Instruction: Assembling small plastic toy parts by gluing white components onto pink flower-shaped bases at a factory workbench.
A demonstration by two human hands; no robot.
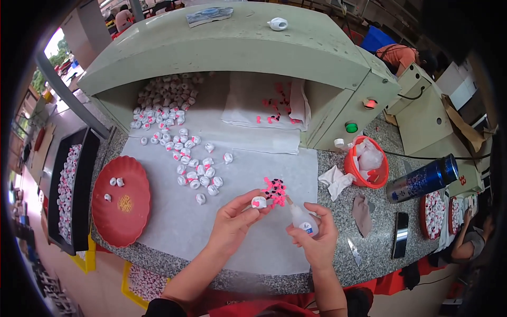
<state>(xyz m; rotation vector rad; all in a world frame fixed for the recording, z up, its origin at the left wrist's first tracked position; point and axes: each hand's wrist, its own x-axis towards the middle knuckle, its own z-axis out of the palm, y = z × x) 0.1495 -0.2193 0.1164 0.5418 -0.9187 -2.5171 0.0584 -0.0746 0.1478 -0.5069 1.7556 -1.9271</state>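
Between the fingertips of my left hand (236, 219) is a small rounded white piece (259, 202) with a pink patch. My right hand (319, 238) grips a small white squeeze bottle (303, 220), tilted so that its thin nozzle points up and left toward a heap of tiny pink and black pieces (274, 189). The nozzle tip looks close to that heap; whether it touches cannot be told. Both hands are over a white sheet (237, 253). Many similar white pieces (193, 169) with pink marks lie scattered on the sheet to the left and back.
A pale green open-fronted box (227, 55) stands behind, holding more white pieces and a white cloth. At left are a red scalloped plate (113, 216) and a black tray (53, 201). Rightward lie a red basket (387, 179), blue bottle (422, 179), phone (400, 235) and small blade (354, 251).
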